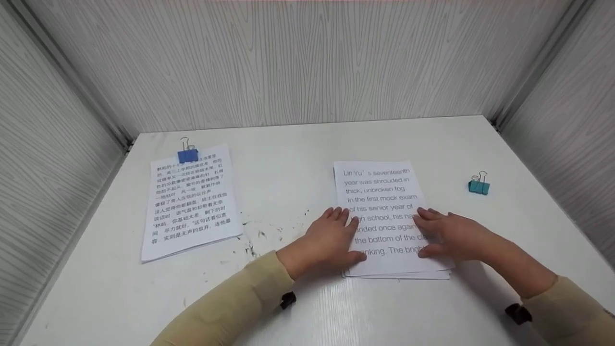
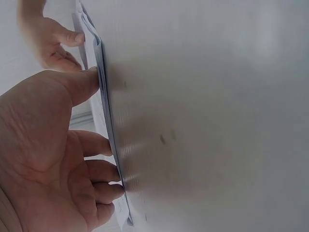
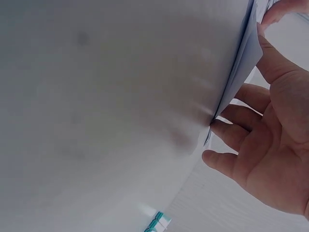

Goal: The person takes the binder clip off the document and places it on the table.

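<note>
Stack [image 1: 382, 206] between left hand [image 1: 331, 239] and right hand [image 1: 447, 234], thumbs wide, fingertips at its edges; uneven, unclipped. Left of stack, clipped set [image 1: 190, 204] looks done; right of it, teal clip [image 1: 479, 187] unused.

The right hand [image 3: 273, 145] touches the edge of the papers [image 3: 247, 60] on the bench [image 3: 106, 96]; a teal clip [image 3: 156, 222] lies well apart, and the left hand [image 3: 284, 8] partly shows.
</note>
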Tool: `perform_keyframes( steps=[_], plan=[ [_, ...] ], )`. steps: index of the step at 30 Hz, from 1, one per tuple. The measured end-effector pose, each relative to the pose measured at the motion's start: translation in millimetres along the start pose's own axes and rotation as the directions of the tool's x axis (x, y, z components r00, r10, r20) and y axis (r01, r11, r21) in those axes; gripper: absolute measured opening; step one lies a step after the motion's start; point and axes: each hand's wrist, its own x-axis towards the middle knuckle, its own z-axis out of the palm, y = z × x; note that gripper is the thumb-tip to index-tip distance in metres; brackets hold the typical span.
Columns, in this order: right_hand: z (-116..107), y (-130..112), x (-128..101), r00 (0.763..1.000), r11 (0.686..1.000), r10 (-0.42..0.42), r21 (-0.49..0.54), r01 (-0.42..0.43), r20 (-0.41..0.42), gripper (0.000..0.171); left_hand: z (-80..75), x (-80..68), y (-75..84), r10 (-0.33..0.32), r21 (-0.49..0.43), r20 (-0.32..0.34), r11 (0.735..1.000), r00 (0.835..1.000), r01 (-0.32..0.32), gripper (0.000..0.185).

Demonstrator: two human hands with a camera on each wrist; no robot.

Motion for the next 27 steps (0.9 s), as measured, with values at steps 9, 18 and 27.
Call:
perform_keyframes(
  steps=[9, 18, 27],
  plan=[
    [-5, 16, -3, 1.0, 1.0, 0.026, 0.013, -0.026, 0.009, 0.086, -1.8, 18.6, 9.0, 0.002, -0.004, 0.013, 1.0, 1.0, -0.002, 0.087],
    [-5, 37, -5, 1.0, 0.999, 0.017, 0.027, -0.017, -0.006, 0.088, -1.5, 35.4, 14.4, 0.002, 0.004, 0.014, 1.0, 1.0, -0.002, 0.086],
    [-7, 50, -7, 1.0, 0.998, 0.028, 0.053, -0.027, -0.006, 0.09, -3.4, 45.5, 21.6, 0.013, 0.006, 0.014, 1.0, 1.0, -0.013, 0.086]
  ],
)
